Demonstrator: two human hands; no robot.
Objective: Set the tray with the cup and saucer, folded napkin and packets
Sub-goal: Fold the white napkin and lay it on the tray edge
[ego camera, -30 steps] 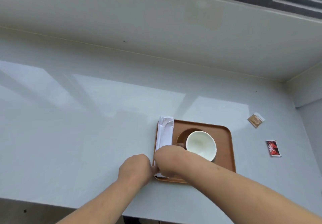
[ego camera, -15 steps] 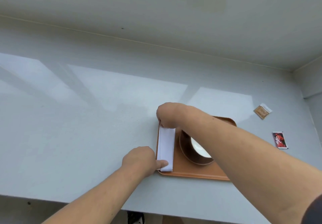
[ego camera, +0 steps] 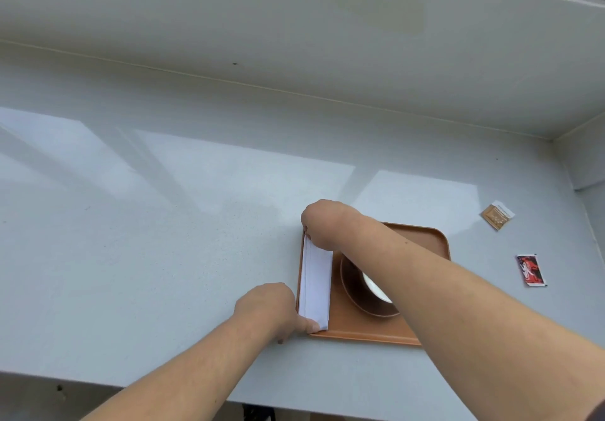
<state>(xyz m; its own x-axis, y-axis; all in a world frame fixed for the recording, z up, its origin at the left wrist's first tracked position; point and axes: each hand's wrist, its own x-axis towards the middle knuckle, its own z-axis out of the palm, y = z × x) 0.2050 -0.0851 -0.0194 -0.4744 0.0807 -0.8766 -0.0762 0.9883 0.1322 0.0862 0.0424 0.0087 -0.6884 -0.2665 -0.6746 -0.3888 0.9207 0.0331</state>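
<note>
An orange-brown tray (ego camera: 425, 240) sat on the pale grey counter (ego camera: 163, 240), toward the near right part of it. Along the tray's left edge lay a white folded napkin (ego camera: 317, 281), a long narrow strip running from far to near. The left hand (ego camera: 266, 309) rested at the napkin's near end, its fingers curled and a fingertip pressed down on the near left corner of the strip, beside the tray's rim. The right hand (ego camera: 322, 224) reached across the tray to the napkin's far end, fingers bunched and pressing or pinching that end; the exact grip could not be told because the hand hid it. Under the right forearm stood a dark brown saucer (ego camera: 355, 293) with a white cup (ego camera: 375, 288) on it, both partly covered by the arm, just right of the napkin. Off the tray, well to the right on the counter, lay two packets: a tan packet (ego camera: 497, 215) farther away and a red packet (ego camera: 531, 270) nearer, apart from each other.
</note>
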